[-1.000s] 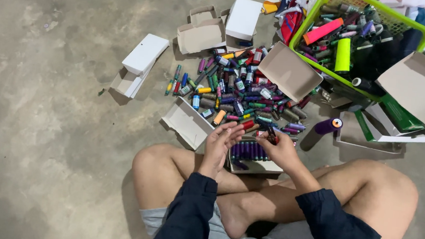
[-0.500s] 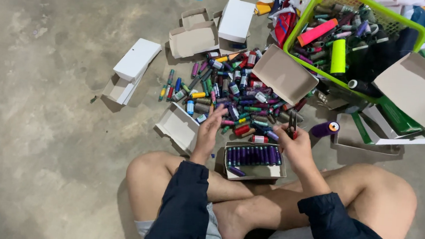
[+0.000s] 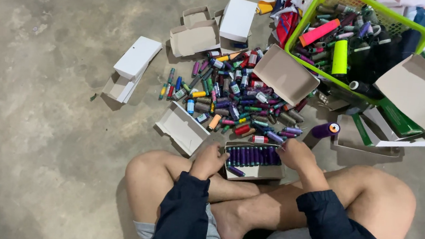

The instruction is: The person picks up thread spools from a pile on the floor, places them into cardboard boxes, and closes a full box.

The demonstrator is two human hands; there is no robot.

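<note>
Purple spools (image 3: pixel 253 155) (lime basket (image 3: pixel 295 38))
</note>
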